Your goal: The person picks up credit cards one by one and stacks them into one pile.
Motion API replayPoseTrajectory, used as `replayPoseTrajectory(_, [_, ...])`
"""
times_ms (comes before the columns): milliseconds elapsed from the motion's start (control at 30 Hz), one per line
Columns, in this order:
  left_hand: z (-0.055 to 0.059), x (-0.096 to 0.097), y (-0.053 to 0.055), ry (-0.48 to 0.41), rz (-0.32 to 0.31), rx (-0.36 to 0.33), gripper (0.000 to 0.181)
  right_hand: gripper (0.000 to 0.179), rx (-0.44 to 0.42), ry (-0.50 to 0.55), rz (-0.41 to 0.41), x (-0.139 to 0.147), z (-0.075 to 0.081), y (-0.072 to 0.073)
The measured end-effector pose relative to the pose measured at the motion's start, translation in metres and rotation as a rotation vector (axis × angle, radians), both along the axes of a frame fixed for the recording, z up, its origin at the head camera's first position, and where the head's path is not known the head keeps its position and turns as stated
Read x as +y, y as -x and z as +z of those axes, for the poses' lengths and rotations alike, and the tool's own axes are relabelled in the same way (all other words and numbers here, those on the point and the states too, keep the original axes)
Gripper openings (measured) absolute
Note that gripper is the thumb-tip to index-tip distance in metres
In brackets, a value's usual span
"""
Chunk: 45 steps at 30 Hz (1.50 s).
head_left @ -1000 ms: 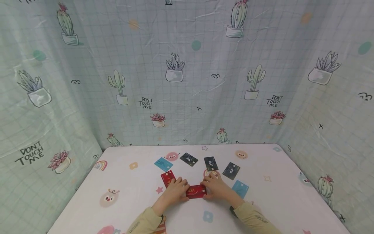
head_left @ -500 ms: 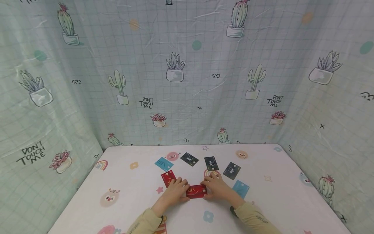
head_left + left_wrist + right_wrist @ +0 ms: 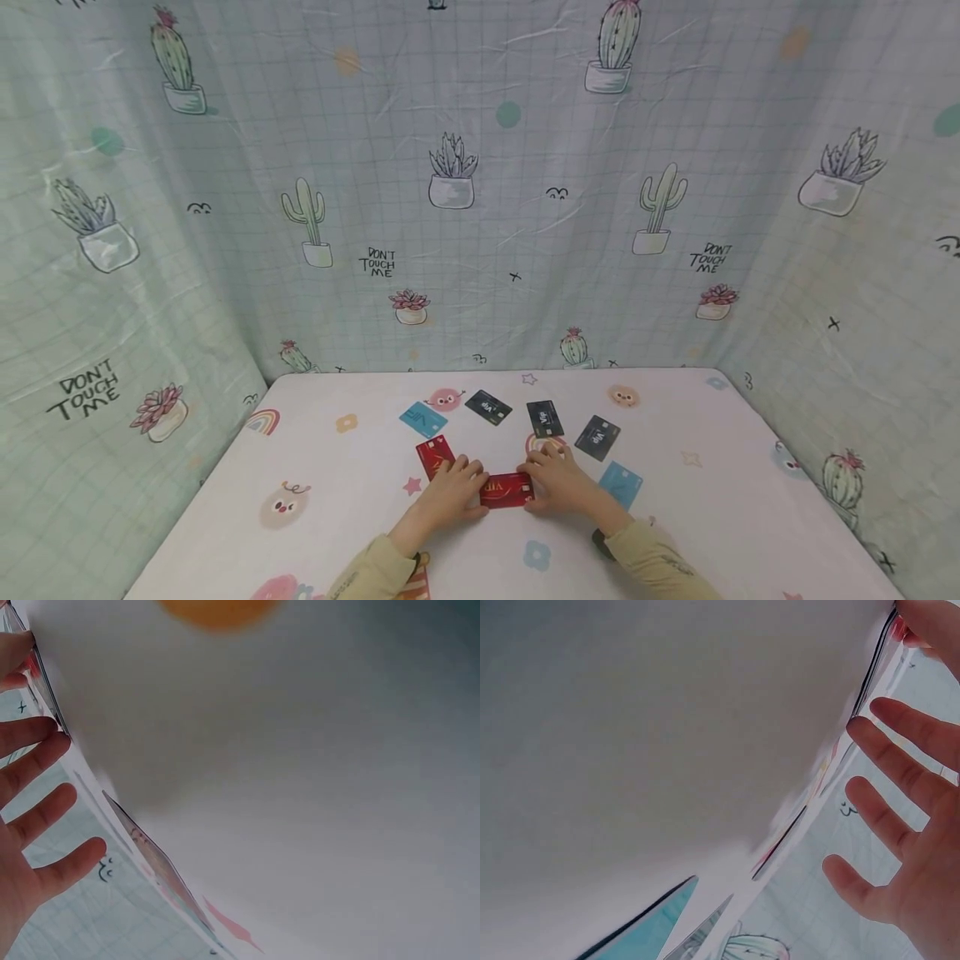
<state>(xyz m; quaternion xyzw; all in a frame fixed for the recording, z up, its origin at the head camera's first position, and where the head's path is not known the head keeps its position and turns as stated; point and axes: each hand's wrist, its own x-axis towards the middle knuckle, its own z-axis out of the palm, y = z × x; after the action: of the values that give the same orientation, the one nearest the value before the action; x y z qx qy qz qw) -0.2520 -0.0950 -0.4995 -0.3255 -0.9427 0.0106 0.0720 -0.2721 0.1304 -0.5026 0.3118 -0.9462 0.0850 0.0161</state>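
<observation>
A red VIP card lies at the middle of the table, between the two hands. My left hand grips its left end, thumb at the near edge and fingertips at the far edge. The opposite end is pinched the same way by my right hand. In the right wrist view, the right fingers are spread, two of them right at the card's edge. The left fingers look much alike in the left wrist view. Beyond the left hand lies another red card, partly covered by its fingers.
Around the hands, more cards form an arc: a blue one at back left, black ones at the back, a dark card to the right, and a blue card beside the right forearm. A cactus-print curtain surrounds the patterned white table.
The hands and cards keep their places on the table. Only the head view has shifted very slightly.
</observation>
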Motion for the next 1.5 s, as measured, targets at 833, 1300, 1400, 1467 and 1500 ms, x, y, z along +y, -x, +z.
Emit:
replayPoseTrajectory(833, [0.001,-0.026,0.002,-0.044,-0.085,0.092,0.039,0.049,0.141,0.029,-0.045,-0.022,0.01,-0.01])
replayPoseTrajectory(1300, [0.01,-0.049,0.006,-0.029,-0.134,0.133,0.036,0.045,0.166,-0.018,-0.093,-0.05,0.015,-0.011])
replayPoseTrajectory(1400, [0.01,-0.055,0.008,-0.023,-0.123,0.143,0.036,0.044,0.188,-0.015,-0.086,-0.055,0.015,-0.01])
replayPoseTrajectory(1467, [0.01,-0.06,0.009,-0.013,-0.114,0.153,0.037,0.044,0.189,-0.002,-0.085,-0.059,0.016,-0.009])
replayPoseTrajectory(1500, [0.01,-0.062,0.01,-0.007,-0.11,0.156,0.037,0.044,0.185,0.003,-0.085,-0.06,0.016,-0.009])
